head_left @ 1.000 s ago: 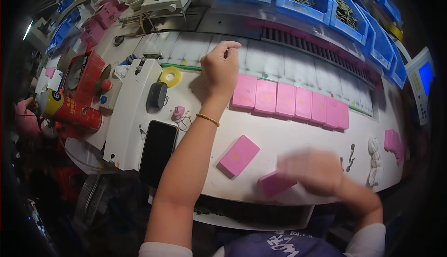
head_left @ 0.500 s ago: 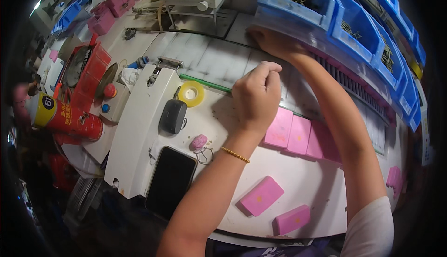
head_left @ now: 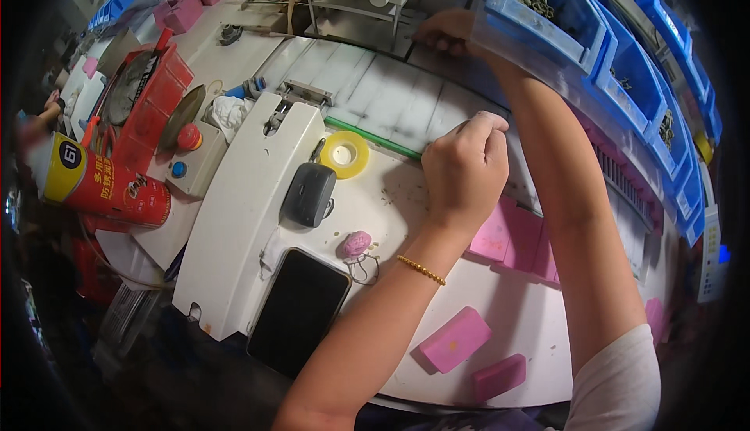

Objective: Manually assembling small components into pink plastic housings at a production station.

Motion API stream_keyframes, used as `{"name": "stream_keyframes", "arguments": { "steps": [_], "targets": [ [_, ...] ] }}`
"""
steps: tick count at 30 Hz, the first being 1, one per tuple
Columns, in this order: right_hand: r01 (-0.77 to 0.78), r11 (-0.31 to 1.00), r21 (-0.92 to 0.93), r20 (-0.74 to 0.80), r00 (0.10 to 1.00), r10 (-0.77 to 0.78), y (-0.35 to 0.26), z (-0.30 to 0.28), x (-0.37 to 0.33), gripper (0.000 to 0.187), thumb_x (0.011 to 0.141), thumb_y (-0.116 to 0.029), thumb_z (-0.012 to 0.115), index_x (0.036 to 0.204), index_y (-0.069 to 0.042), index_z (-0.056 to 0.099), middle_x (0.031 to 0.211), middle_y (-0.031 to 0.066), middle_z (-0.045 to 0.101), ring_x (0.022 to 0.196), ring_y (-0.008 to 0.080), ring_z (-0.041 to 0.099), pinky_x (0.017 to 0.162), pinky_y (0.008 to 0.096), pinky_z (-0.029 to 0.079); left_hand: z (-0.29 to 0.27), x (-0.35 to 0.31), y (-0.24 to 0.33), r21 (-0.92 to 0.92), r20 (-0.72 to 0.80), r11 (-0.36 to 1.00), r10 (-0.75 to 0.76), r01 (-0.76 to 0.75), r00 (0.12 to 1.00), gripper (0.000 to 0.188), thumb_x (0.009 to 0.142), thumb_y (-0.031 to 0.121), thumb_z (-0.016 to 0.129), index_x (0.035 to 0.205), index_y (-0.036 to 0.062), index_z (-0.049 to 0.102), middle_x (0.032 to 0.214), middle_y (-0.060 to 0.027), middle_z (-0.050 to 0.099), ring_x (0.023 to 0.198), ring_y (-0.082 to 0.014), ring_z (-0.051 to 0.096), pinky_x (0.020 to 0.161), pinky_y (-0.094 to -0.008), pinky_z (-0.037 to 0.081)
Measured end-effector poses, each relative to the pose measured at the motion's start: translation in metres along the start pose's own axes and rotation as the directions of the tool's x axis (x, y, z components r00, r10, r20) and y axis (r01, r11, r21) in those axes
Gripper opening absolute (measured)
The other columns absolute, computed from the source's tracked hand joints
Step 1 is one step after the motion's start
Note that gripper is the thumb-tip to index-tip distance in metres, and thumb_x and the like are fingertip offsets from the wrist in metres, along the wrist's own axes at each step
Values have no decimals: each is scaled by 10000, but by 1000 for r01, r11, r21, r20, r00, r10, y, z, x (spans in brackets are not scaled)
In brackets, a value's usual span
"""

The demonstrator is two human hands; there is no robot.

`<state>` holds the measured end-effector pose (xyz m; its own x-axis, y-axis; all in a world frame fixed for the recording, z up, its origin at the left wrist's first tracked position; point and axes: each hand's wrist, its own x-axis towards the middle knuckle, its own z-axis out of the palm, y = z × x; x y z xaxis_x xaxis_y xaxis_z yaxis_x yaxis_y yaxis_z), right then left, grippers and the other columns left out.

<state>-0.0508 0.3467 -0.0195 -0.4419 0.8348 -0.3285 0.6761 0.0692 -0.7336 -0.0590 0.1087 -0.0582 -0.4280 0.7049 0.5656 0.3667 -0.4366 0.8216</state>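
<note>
Clearance from the blue bin [head_left: 541, 40] matters for the right hand [head_left: 444, 32] (grip: I cannot tell), while the left hand [head_left: 467, 167] has fingers curled together.

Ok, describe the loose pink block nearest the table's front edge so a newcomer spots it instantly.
On the white tabletop, look between the left forearm and right forearm, below the row of pink blocks. Two more lie loose there. Yours is the lower, farther-right block, showing a narrower face than its loose neighbour.
</note>
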Motion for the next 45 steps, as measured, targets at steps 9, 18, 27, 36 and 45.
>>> {"name": "stream_keyframes", "arguments": {
  "steps": [9, 18, 27, 36, 45],
  "targets": [
    [-146, 987, 67, 8, 989, 146, -11, 1, -4, 199, 800, -281, 737, 841, -99, 666, 719, -26, 570, 474, 37, 391, 400, 216, 286, 4, 1, -1, -11, -72, 999, 50, -51, 996, 119, 828, -28, 573, 815, 10, 686, 603, -108, 628, 486, -172, 577, 484, -290, 424],
    [-97, 983, 157, -17, 995, 101, -16, 7, -5, 239, 767, -248, 781, 740, -75, 618, 664, -17, 532, 409, 32, 324, 352, 224, 233, 1, 2, 1, -8, -66, 999, 37, -38, 997, 122, 825, -30, 573, 814, 6, 689, 584, -111, 615, 464, -169, 554, 467, -294, 406],
    [-69, 963, 262, -89, 992, 95, -13, 10, 8, 230, 777, -225, 772, 708, -81, 606, 549, -43, 446, 389, 31, 302, 355, 236, 175, 0, 3, 0, -4, -79, 999, 38, -38, 996, 124, 826, -37, 570, 819, 0, 689, 587, -99, 620, 465, -137, 539, 467, -280, 398],
    [-122, 935, 333, 90, 991, 97, 1, 2, 27, 246, 816, -143, 717, 641, -123, 546, 566, -42, 454, 380, 36, 314, 340, 218, 201, 1, 2, 0, -26, -66, 999, 17, -19, 998, 123, 832, -37, 569, 825, 1, 686, 592, -97, 624, 475, -133, 549, 472, -277, 403],
    [159, 977, 144, 98, 980, -174, -5, 7, 24, 157, 809, -212, 741, 805, -66, 684, 637, -32, 514, 469, 45, 391, 406, 212, 299, 1, 1, 0, 9, -67, 1000, 11, -11, 998, 123, 831, -42, 559, 823, -2, 676, 585, -100, 607, 472, -129, 529, 474, -276, 405]
  ]
}}
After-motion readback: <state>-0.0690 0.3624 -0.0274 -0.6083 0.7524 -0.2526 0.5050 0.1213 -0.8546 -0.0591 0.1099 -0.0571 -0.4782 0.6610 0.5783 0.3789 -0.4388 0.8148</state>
